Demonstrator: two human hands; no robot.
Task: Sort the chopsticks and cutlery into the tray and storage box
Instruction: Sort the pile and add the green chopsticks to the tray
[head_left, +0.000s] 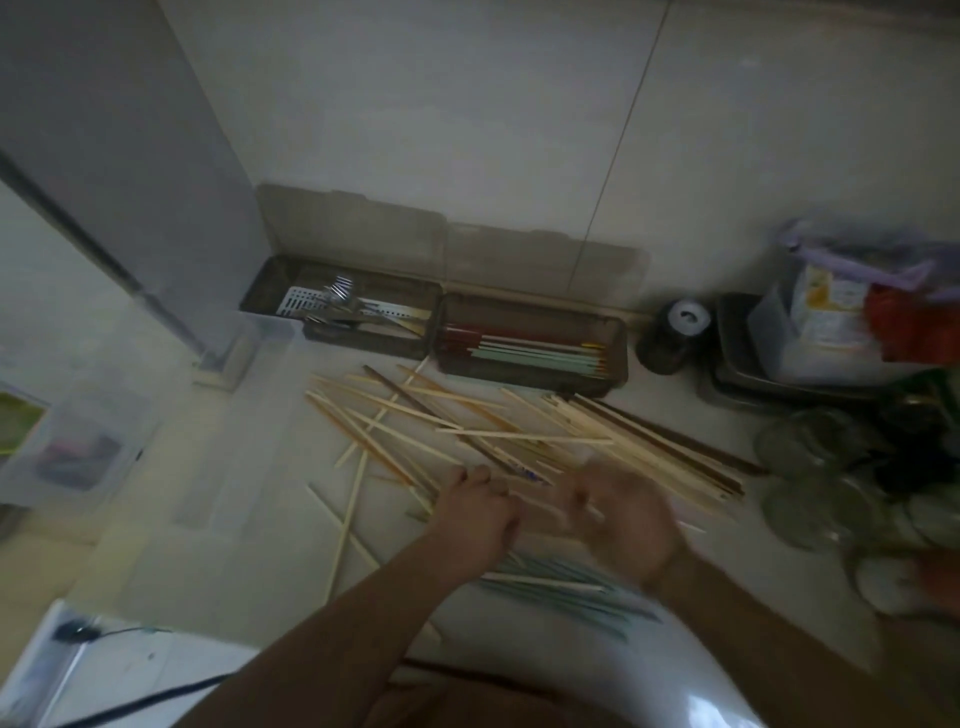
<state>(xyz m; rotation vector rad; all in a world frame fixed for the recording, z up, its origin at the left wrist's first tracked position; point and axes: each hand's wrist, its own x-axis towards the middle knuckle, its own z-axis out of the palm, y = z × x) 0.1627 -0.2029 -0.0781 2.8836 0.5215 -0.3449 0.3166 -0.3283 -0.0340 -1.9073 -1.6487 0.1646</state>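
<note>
Nearest us, a bundle of pale green chopsticks (566, 592) lies on the white tabletop (249, 467), its long axis running left to right and angled slightly away on the left, partly under our forearms. Just beyond it our left hand (475, 512) has its fingers curled down onto the near edge of the loose pile; it seems to pinch a stick, though the blur keeps us from being sure. Our right hand (626, 514) is smeared by motion, so we cannot tell whether its fingers are apart or closed on anything.

Past the hands, the wooden chopsticks (498, 431) are scattered across the tabletop. Those on the left cross one another at many angles, while those on the right lie roughly parallel, running from upper left to lower right, with a few dark brown ones along the far edge.

Against the wall stand two dark oblong containers, side by side and touching, lids tipped back against the wall. The left tray (270, 291) holds metal cutlery on a white perforated insert. The right storage box (618, 353) holds red and pale green chopsticks lying lengthwise, left to right.

Further right sit a dark jar (675, 338) and glass lids (815, 473).
</note>
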